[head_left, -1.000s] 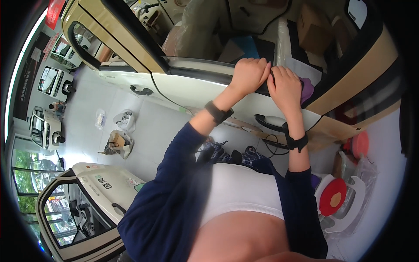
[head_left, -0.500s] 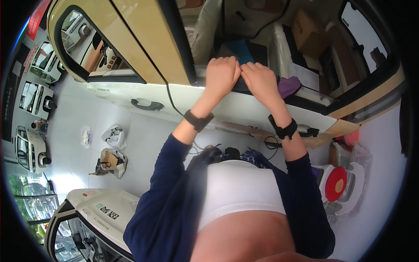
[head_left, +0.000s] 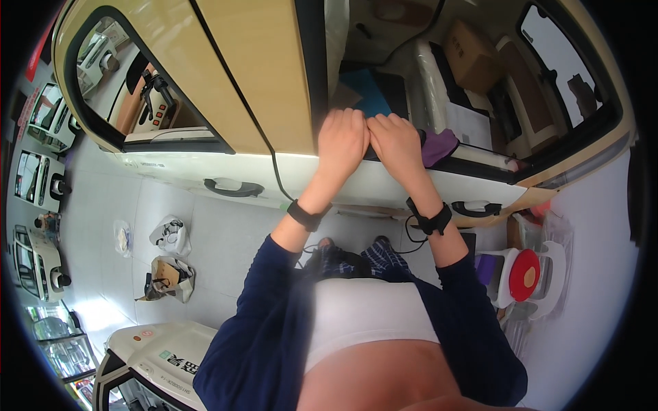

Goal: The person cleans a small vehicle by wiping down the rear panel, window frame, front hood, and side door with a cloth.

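Observation:
My left hand (head_left: 343, 142) and my right hand (head_left: 395, 142) are side by side, fingers curled, at the lower edge of an open window in a cream and tan vehicle (head_left: 260, 41). Their thumb sides touch or nearly touch. Whatever the fingers grip is hidden beneath them. Just beyond the knuckles, a flat blue sheet-like piece (head_left: 372, 92) shows inside the window; I cannot tell whether the fingers hold it. Draped over the sill beside my right hand is a purple cloth (head_left: 439, 146). Each wrist wears a black band.
A cardboard box (head_left: 471, 56) and a plastic-wrapped seat (head_left: 433, 79) are inside the vehicle. A dark cable (head_left: 275, 177) hangs down the door. Bags (head_left: 171, 279) lie on the floor at left, near another vehicle (head_left: 154, 353). A white chair with a red round piece (head_left: 525, 275) stands at right.
Both hands have shifted left along the sill, closer to the window pillar, still together and curled. The whole view has shifted a little too.

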`<state>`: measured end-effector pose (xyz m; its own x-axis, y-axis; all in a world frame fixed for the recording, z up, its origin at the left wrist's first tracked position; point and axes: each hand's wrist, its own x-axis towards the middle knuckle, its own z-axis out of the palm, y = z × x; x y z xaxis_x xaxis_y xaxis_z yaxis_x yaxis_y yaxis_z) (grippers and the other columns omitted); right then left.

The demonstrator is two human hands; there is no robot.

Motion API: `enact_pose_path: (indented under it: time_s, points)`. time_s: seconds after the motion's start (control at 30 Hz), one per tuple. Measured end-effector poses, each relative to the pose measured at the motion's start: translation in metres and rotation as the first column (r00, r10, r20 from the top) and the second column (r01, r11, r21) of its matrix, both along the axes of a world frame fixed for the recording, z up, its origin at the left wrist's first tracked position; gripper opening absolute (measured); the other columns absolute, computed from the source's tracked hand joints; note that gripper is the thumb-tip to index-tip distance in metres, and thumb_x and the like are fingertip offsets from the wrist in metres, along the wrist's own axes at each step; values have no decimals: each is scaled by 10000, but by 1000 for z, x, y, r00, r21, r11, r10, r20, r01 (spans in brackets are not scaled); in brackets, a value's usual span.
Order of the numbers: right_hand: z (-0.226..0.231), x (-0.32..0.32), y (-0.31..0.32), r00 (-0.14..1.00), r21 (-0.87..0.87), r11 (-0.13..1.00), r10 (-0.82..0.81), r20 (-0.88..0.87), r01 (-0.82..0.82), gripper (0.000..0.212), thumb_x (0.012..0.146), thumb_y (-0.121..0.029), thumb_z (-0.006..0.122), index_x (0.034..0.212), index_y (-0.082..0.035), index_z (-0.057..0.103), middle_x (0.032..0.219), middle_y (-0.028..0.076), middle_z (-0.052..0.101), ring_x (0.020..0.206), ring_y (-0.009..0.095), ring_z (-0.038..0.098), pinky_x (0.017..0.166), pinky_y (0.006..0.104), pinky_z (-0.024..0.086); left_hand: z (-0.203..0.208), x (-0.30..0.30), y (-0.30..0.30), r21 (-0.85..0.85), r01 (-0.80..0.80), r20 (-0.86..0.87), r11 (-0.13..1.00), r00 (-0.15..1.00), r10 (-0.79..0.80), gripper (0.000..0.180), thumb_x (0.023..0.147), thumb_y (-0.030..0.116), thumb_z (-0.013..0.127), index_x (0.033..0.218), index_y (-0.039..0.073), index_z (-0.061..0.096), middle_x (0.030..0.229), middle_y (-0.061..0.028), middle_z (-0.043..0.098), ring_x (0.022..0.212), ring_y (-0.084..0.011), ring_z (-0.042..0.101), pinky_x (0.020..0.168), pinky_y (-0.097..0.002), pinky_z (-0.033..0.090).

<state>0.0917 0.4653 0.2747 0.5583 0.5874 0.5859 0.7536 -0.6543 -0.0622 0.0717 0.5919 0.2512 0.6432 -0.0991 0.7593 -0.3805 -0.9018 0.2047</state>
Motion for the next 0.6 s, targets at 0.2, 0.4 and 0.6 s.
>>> enact_pose_path:
  time_s: [0.2,0.4,0.6]
  points:
    - [-1,0,-3,997,135,988,75,-28,-71,119,733,-119,594,835,-57,597,735,41,569,707,220,536,613,320,425,0,-6,7,-69,47,47,996,998,-44,78,765,79,530,817,23,514,757,-122,514,754,-296,499,769,-377,390]
    - [4,-1,3,963,465,856,267,-27,-224,169,690,-47,641,859,-50,636,780,62,636,722,221,600,622,310,463,-12,-35,0,-224,45,187,974,982,-3,250,754,52,597,994,16,538,923,-139,561,836,-317,510,764,-369,390]
    - [46,-3,34,936,566,758,344,74,-324,157,679,-45,666,825,-37,607,752,81,625,689,253,602,573,296,462,27,-40,14,-439,-73,314,895,921,230,269,732,44,645,984,30,550,926,-121,552,819,-270,519,730,-338,402]
